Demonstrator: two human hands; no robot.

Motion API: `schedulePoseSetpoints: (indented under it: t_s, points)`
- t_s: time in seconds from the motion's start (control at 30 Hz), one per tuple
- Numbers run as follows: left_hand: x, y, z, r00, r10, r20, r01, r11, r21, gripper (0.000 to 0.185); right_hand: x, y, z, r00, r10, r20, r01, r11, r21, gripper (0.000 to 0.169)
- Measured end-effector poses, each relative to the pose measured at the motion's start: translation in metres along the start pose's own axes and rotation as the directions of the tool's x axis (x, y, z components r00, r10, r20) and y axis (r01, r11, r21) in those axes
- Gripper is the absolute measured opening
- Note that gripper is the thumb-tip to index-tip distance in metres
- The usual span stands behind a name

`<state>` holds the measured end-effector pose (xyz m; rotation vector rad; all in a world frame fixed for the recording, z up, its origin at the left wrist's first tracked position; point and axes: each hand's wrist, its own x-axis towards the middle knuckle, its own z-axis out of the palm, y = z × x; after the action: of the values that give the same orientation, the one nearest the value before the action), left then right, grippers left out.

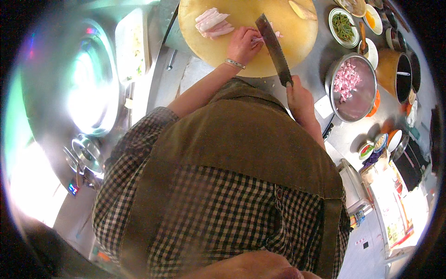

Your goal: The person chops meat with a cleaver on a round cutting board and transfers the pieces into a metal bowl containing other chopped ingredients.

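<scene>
On the round yellow cutting board (pixel 212 52), my left hand (pixel 244 45) presses down on pale pink strips of raw meat (pixel 257 40), its fingers curled. My right hand (pixel 300 97) grips the handle of a large dark-bladed knife (pixel 275 48). The blade crosses the board just right of my left fingertips, and small cut bits (pixel 278 34) lie beyond it. A pile of raw meat strips (pixel 213 23) rests at the board's left. A pale, elongated piece of food (pixel 301 10) lies near the upper right edge. My fingers hide part of the meat.
At the right, a metal bowl (pixel 359 101) holds diced pink meat (pixel 346 81). Above it are a plate of green beans (pixel 343 28) and several bowls. A black-handled knife (pixel 328 131) lies near my right forearm. A white tray (pixel 127 45) and a large shiny metal basin (pixel 113 104) are at left.
</scene>
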<state>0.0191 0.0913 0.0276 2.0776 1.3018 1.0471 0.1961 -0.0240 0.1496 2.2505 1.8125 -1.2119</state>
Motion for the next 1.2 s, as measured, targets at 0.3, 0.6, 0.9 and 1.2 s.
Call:
schedulePoseSetpoints:
  t_s: [0.3,0.6,0.9,1.2]
  points:
    - [0.001,-0.008,-0.003,0.996,0.024,0.081,-0.024,1.0,0.002,0.024,0.021,-0.004,0.014,0.999,-0.04,-0.004,0.04,0.999,0.034,0.021]
    - [0.0,-0.01,0.0,0.993,0.105,0.052,-0.107,0.994,0.038,0.026,0.044,-0.013,0.018,0.997,-0.069,-0.033,0.068,0.997,-0.024,0.023]
    - [-0.007,0.001,-0.004,0.99,-0.138,-0.023,0.129,0.966,-0.223,0.023,0.006,0.007,0.006,0.994,-0.065,-0.089,0.055,0.992,-0.113,0.017]
    - [-0.009,-0.01,-0.009,0.999,0.033,0.014,-0.034,0.999,0.007,0.027,0.005,-0.001,0.013,0.999,-0.029,0.044,0.031,0.999,-0.035,0.018]
